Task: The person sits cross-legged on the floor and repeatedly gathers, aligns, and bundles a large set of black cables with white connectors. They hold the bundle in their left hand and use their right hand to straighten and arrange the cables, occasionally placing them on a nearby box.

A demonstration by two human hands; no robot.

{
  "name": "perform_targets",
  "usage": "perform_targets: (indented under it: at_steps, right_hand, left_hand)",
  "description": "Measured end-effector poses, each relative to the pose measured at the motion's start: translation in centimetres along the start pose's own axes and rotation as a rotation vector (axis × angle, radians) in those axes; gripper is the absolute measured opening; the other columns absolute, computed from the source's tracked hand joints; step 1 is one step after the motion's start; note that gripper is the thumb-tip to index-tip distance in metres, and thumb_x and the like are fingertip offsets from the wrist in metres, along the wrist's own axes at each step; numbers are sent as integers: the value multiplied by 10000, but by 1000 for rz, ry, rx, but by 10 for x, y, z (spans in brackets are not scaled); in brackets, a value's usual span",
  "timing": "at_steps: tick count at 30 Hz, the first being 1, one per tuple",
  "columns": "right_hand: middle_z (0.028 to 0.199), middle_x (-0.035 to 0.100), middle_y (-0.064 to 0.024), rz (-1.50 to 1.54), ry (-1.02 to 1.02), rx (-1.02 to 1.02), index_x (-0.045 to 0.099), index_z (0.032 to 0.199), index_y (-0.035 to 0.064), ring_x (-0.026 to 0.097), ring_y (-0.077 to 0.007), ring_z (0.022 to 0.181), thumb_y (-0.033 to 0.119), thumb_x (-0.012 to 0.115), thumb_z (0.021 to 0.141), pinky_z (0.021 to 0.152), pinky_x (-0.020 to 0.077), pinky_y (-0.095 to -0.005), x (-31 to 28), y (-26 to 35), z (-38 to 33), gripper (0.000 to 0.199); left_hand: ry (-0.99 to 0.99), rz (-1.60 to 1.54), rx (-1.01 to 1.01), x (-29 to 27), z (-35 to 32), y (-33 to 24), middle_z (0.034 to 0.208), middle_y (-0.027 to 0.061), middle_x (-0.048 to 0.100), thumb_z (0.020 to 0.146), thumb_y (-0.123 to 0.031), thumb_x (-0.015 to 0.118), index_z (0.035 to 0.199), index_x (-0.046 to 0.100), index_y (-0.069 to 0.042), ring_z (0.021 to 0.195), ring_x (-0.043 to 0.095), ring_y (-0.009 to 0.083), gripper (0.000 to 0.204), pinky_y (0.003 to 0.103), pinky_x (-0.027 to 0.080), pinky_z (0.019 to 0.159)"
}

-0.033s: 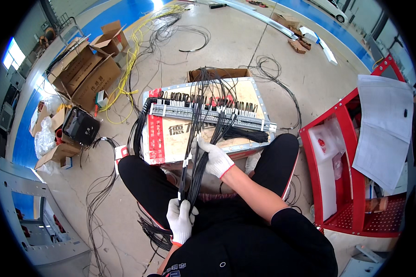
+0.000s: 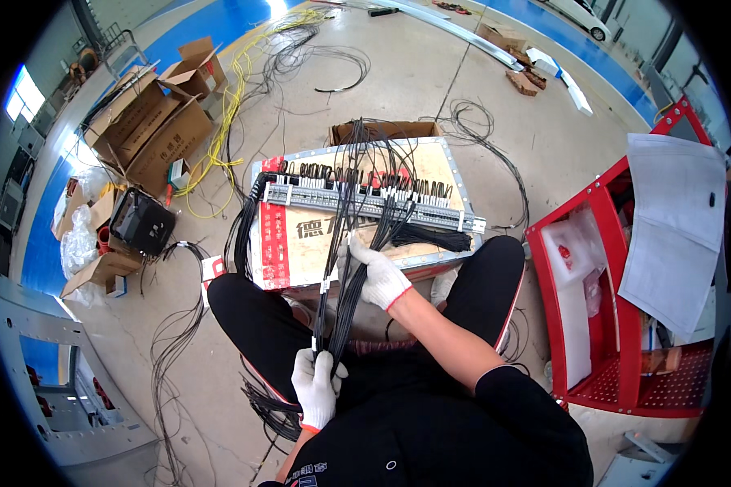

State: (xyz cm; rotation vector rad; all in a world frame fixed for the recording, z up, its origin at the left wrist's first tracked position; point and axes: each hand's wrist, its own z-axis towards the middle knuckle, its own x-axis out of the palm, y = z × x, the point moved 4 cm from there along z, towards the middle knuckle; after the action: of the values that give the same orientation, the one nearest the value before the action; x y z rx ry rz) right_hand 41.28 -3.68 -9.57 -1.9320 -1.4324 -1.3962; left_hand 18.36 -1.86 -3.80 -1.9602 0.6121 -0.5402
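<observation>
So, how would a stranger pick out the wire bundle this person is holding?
Find the pale wooden box with red tape down its left side, before the seated person. Across the grey rail lying on it, a bundle of black wires runs toward the person. Unlike the black bunch near the rail's right end, it is held by the white-gloved right hand above, left hand below.

left white-gloved, orange-cuffed hand (image 2: 315, 390) curls low, close in | right white-gloved, red-cuffed hand (image 2: 379, 277) curls farther forward | bare right forearm (image 2: 447, 334) slants inward
</observation>
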Motion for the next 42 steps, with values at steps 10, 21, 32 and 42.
perform_targets:
  at_steps: [10, 21, 32, 42]
  right_hand:
    - [801, 472, 19, -23, 468, -254, 537, 1017, 77, 438, -104, 693, 291, 542, 1022, 640, 458, -252, 134, 66, -14, 214]
    - [853, 664, 1, -202, -9, -159, 664, 1106, 80, 616, -119, 687, 227, 620, 984, 624, 545, -271, 8, 61, -8, 196]
    - [879, 663, -9, -408, -310, -266, 666, 1050, 47, 615, -118, 762, 202, 687, 930, 705, 496, -277, -35, 24, -41, 197]
    - [846, 661, 3, -93, -238, -123, 661, 1024, 77, 627, -128, 687, 197, 606, 990, 632, 562, -332, -3, 48, -10, 136]
  left_hand:
    - [-13, -148, 62, 10, -20, -48, 627, 85, 603, 986, -122, 511, 968, 486, -39, 404, 388, 64, 88, 210, 284, 373]
    - [25, 48, -136, -2, -14, 2, 624, 53, 604, 1004, -176, 489, 958, 477, -44, 414, 394, 60, 140, 212, 307, 390]
    - [29, 87, -124, -5, -13, 9, 626, 59, 612, 1004, -173, 495, 940, 484, -39, 430, 415, 63, 148, 218, 311, 399]
    - [15, 42, -126, -8, -14, 9, 625, 71, 615, 994, -144, 512, 940, 484, -29, 430, 425, 67, 129, 217, 322, 402]
